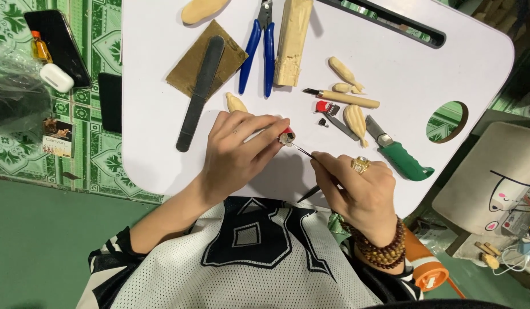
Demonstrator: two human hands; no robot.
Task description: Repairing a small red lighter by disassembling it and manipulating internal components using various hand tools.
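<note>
table (pixel 162 143) matt white plastic | carvings (pixel 355 120) pale bare wood | pliers (pixel 259 51) glossy blue grips

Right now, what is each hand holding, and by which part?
The left hand pinches a small red and white piece at its fingertips. The right hand grips a thin pointed tool around the middle of its shaft, tip toward the piece.

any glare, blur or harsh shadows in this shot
Head view: even light, soft shadows under the left hand and right hand on the white table; no strong glare; table tools look sharp; the thin tool tip is too fine to resolve; edges bend slightly.
</note>
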